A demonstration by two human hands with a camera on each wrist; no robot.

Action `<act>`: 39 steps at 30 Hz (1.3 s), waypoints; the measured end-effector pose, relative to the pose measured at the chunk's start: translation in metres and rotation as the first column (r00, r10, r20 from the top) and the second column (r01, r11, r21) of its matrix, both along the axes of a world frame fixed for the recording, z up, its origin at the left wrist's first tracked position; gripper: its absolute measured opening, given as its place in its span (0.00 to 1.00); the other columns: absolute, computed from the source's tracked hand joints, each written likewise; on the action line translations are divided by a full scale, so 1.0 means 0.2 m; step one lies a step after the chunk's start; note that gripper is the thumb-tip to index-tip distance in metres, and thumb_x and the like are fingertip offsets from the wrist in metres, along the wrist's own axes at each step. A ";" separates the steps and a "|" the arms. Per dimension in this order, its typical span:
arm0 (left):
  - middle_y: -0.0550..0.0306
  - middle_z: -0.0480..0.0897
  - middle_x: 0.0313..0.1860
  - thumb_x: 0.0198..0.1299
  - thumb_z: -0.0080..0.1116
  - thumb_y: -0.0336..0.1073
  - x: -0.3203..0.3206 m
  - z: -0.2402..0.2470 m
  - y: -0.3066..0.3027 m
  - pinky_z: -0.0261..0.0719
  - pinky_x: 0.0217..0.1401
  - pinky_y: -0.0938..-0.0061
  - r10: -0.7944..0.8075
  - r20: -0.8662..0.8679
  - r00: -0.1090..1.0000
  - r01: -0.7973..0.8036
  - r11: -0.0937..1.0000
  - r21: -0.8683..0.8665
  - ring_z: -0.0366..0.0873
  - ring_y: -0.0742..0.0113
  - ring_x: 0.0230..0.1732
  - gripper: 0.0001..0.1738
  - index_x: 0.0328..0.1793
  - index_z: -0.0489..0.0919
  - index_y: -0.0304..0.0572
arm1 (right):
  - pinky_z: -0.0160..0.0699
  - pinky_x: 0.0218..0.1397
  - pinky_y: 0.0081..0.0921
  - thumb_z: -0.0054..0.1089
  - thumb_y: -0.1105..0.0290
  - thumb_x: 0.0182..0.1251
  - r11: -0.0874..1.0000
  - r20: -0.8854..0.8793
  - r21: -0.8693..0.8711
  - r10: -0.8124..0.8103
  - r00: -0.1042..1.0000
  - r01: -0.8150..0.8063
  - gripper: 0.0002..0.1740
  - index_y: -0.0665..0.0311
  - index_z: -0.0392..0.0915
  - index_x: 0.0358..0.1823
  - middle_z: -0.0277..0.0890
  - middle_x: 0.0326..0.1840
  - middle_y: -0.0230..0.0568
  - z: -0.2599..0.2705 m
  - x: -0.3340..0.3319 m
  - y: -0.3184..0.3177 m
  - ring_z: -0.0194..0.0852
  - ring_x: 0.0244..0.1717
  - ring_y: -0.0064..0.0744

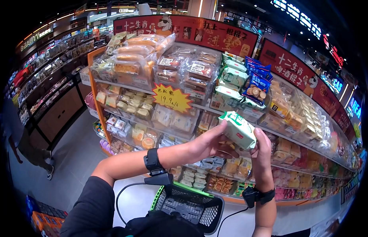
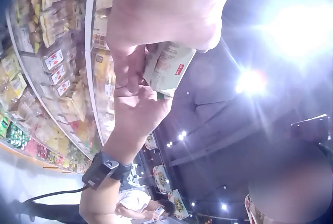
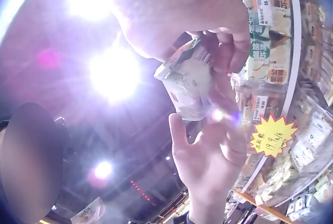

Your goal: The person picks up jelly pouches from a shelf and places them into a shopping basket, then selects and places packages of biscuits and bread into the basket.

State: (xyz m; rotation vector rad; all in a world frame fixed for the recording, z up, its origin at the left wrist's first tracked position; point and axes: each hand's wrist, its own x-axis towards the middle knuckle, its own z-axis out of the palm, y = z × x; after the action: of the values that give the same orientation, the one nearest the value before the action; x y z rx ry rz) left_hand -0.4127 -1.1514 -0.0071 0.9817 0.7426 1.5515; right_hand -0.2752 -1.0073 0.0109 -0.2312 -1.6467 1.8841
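Observation:
A pale green and white snack packet [image 1: 238, 131] is held up between both hands in front of the shelves. My left hand [image 1: 207, 143] grips its left end, thumb on the near edge and fingers behind and below. At the other end my right hand [image 1: 262, 149] has its thumb along the packet's edge. From the left wrist, the packet [image 2: 169, 68] shows a side with small print and a red label, and the right hand [image 2: 136, 107] reaches up to it. In the right wrist view the packet [image 3: 190, 81] lies between the two hands, its wrapper crimped at one end.
Similar green packets [image 1: 233, 75] and blue snack bags [image 1: 257, 85] stack on the upper shelf. A yellow price star [image 1: 171, 98] hangs at the shelf edge. Below my arms sits a black basket with a green rim [image 1: 216, 193]. Another person [image 1: 32, 138] stands in the left aisle.

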 end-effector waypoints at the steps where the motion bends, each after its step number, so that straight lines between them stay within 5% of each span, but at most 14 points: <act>1: 0.48 0.67 0.65 0.65 0.33 0.68 0.01 0.01 0.00 0.71 0.61 0.53 0.019 -0.003 1.000 -0.019 1.000 0.000 0.69 0.53 0.64 0.41 0.73 0.53 0.46 | 0.70 0.39 0.14 0.53 0.62 0.68 1.000 -0.005 0.003 0.003 1.000 -0.003 0.15 0.67 0.73 0.47 0.76 0.39 0.32 -0.01 0.01 0.00 0.72 0.38 0.14; 4: 0.53 0.72 0.57 0.67 0.41 0.63 0.01 0.02 0.01 0.74 0.54 0.64 0.281 -0.066 0.958 -0.284 0.957 -0.052 0.73 0.64 0.55 0.35 0.68 0.62 0.44 | 0.73 0.42 0.16 0.59 0.66 0.65 0.969 0.017 0.248 -0.011 1.000 0.007 0.15 0.68 0.73 0.47 0.76 0.39 0.33 -0.02 0.01 -0.05 0.73 0.37 0.16; 8: 0.64 0.78 0.43 0.64 0.57 0.49 -0.03 0.03 0.06 0.72 0.47 0.81 0.383 -0.236 0.893 -0.400 0.916 -0.025 0.72 0.81 0.45 0.22 0.54 0.75 0.39 | 0.75 0.52 0.23 0.67 0.74 0.57 0.952 0.064 0.288 0.093 0.994 -0.108 0.23 0.72 0.71 0.53 0.78 0.47 0.41 -0.08 0.00 -0.11 0.77 0.48 0.27; 12: 0.58 0.79 0.48 0.63 0.57 0.49 -0.04 0.03 0.05 0.72 0.50 0.79 0.382 -0.397 0.835 -0.414 0.910 0.006 0.72 0.79 0.49 0.23 0.54 0.77 0.37 | 0.77 0.46 0.22 0.68 0.73 0.55 0.953 0.195 0.287 0.042 0.980 -0.098 0.21 0.71 0.74 0.50 0.79 0.45 0.39 -0.10 0.01 -0.09 0.78 0.44 0.25; 16: 0.54 0.77 0.52 0.60 0.62 0.45 -0.02 0.05 0.02 0.73 0.53 0.77 0.371 -0.619 0.692 -0.329 0.926 0.188 0.72 0.74 0.53 0.29 0.62 0.71 0.36 | 0.77 0.37 0.20 0.64 0.62 0.61 0.992 0.120 0.097 0.069 0.990 -0.081 0.23 0.69 0.72 0.53 0.78 0.41 0.35 -0.17 0.00 -0.09 0.77 0.35 0.20; 22: 0.53 0.74 0.56 0.55 0.67 0.39 -0.03 0.07 0.00 0.73 0.58 0.73 0.341 -0.554 0.760 -0.293 0.940 0.178 0.71 0.70 0.56 0.33 0.64 0.66 0.36 | 0.79 0.37 0.22 0.61 0.62 0.64 0.996 0.078 0.044 0.072 0.994 -0.076 0.23 0.69 0.70 0.54 0.77 0.43 0.37 -0.14 0.02 -0.11 0.77 0.35 0.22; 25: 0.53 0.75 0.56 0.55 0.67 0.36 -0.04 0.09 0.01 0.73 0.57 0.73 0.375 -0.531 0.760 -0.312 0.927 0.208 0.71 0.70 0.56 0.31 0.62 0.68 0.36 | 0.79 0.37 0.23 0.59 0.62 0.65 0.991 0.006 0.103 -0.082 0.997 0.081 0.23 0.67 0.67 0.56 0.77 0.42 0.35 -0.17 0.04 -0.07 0.77 0.35 0.23; 27: 0.54 0.75 0.55 0.54 0.67 0.33 -0.06 0.09 0.00 0.73 0.58 0.73 0.374 -0.526 0.764 -0.295 0.927 0.231 0.72 0.71 0.56 0.30 0.62 0.68 0.35 | 0.74 0.41 0.21 0.60 0.63 0.64 0.982 -0.089 0.058 -0.172 0.981 0.178 0.27 0.67 0.64 0.60 0.74 0.47 0.39 -0.12 0.04 -0.10 0.74 0.45 0.23; 39: 0.55 0.75 0.58 0.53 0.66 0.29 -0.07 0.14 -0.04 0.71 0.61 0.74 0.292 -0.543 0.787 -0.188 0.952 0.240 0.70 0.72 0.59 0.34 0.67 0.67 0.38 | 0.70 0.52 0.23 0.61 0.67 0.60 0.993 -0.143 0.116 0.018 0.990 -0.001 0.26 0.68 0.68 0.59 0.75 0.49 0.41 -0.06 0.09 -0.06 0.72 0.49 0.26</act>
State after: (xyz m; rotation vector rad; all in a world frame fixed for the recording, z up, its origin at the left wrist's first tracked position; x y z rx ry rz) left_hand -0.4267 -1.1603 0.0212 1.5762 1.2086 1.5620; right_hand -0.2572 -1.0189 -0.0020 -0.0381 -1.6540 1.7622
